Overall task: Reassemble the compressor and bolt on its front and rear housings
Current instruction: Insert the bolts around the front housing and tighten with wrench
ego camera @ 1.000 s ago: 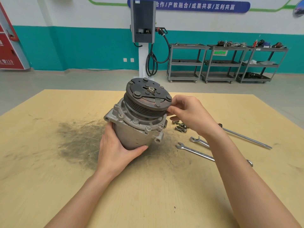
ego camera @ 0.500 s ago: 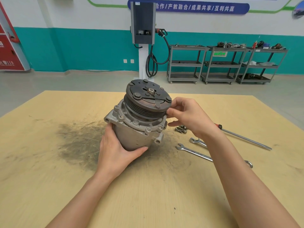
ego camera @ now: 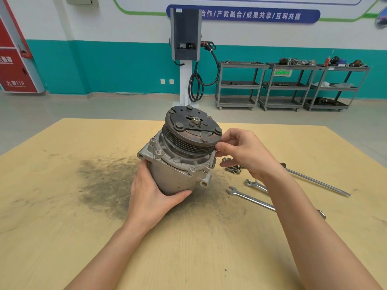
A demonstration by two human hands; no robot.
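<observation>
Head view, workshop bench: a person's left hand (ego camera: 154, 198) wraps around the lower body of a compressor (ego camera: 180, 162), thumb across the front, steadying it on the stained wooden table (ego camera: 62, 237). The unit stands tilted, its clutch pulley (ego camera: 191, 133) uppermost and leaning toward the camera's right. Right hand (ego camera: 245, 152) meets the pulley's rim at the flange, fingertips pinched together there (whether they hold a bolt or only the rim cannot be told). Just beyond that hand lie loose bolts (ego camera: 232, 168); two wrenches (ego camera: 250, 198) and a long screwdriver (ego camera: 316, 182) rest nearby to the right.

Risk, by the look of it: the heavy unit balances on a curved edge, so a slackened left grip could let it roll onto the bolts, and a bolt started at this tilt could cross-thread.

Farther back, three grey shelf carts (ego camera: 291, 84) stand against the teal wall, carrying assorted parts on their top shelves, too small to identify.
</observation>
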